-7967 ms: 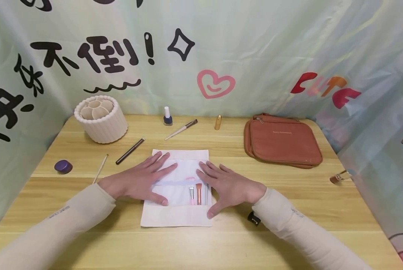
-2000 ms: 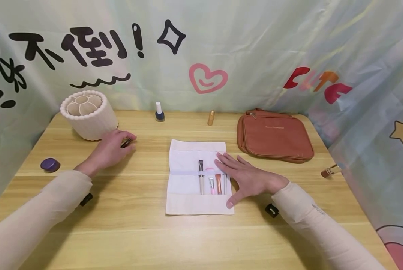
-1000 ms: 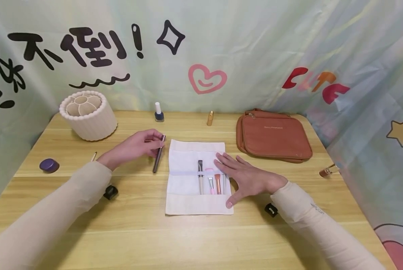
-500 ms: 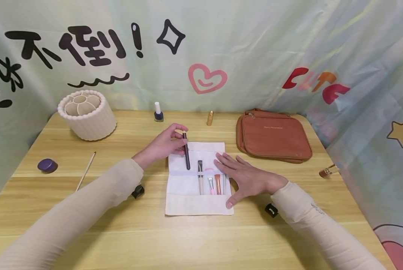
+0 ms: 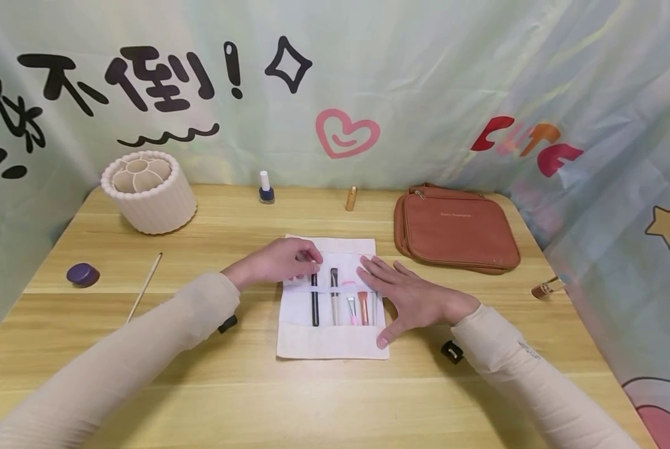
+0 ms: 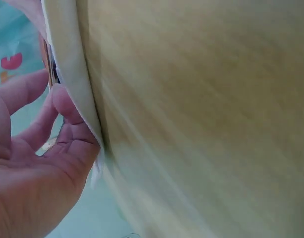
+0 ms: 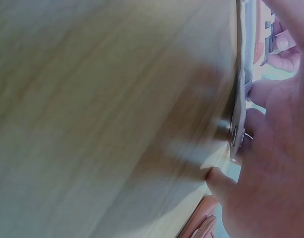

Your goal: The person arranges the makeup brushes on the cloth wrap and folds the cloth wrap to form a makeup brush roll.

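Note:
A dark cosmetic pen (image 5: 315,305) lies upright along the white fabric brush roll (image 5: 331,346), passing under its middle band. My left hand (image 5: 281,259) pinches the pen's upper end between thumb and fingers; the left wrist view shows these fingers (image 6: 68,106) bent at the roll's edge. To the pen's right sit a flat dark-tipped makeup brush (image 5: 335,299), a small pink-handled brush (image 5: 352,308), a copper brush (image 5: 364,305) and a slim grey tool partly hidden. My right hand (image 5: 410,296) rests spread on the roll's right edge, holding nothing.
A thin stick brush (image 5: 144,287) and purple jar (image 5: 83,274) lie left. Behind are a white ribbed container (image 5: 157,202), nail polish (image 5: 265,190) and gold lipstick tube (image 5: 351,198). A brown case (image 5: 458,231) and small brown tube (image 5: 545,288) stand right.
My left hand picked up the dark pen at left, carried it right over the roll and slid it down under the band. The flat brush entered the roll earlier. Right hand stayed.

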The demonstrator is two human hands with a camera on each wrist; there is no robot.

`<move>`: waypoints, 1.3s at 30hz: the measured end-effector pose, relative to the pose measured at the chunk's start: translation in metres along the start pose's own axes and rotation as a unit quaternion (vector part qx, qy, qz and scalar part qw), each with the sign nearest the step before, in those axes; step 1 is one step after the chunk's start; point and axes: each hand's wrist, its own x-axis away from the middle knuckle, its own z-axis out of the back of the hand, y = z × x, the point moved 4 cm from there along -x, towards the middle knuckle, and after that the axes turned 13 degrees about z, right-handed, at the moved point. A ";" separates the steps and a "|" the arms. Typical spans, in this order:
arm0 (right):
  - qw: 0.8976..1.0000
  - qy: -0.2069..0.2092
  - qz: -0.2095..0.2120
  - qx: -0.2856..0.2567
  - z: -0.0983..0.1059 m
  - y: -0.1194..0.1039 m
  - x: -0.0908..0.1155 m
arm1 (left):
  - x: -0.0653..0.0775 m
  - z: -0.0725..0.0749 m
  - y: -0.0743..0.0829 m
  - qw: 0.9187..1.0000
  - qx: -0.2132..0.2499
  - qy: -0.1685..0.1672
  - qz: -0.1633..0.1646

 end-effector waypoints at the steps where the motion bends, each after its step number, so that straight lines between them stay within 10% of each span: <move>1: 1.000 -0.002 -0.001 0.001 0.000 0.000 0.000 | 0.001 -0.001 0.001 1.000 -0.009 -0.001 -0.006; 29: 1.000 -0.004 -0.003 0.001 -0.002 -0.001 -0.001 | 0.022 -0.001 0.000 0.996 -0.048 -0.072 -0.038; 39: 1.000 -0.001 0.005 -0.006 -0.001 0.000 0.001 | 0.048 0.030 -0.016 0.994 -0.081 -0.006 -0.076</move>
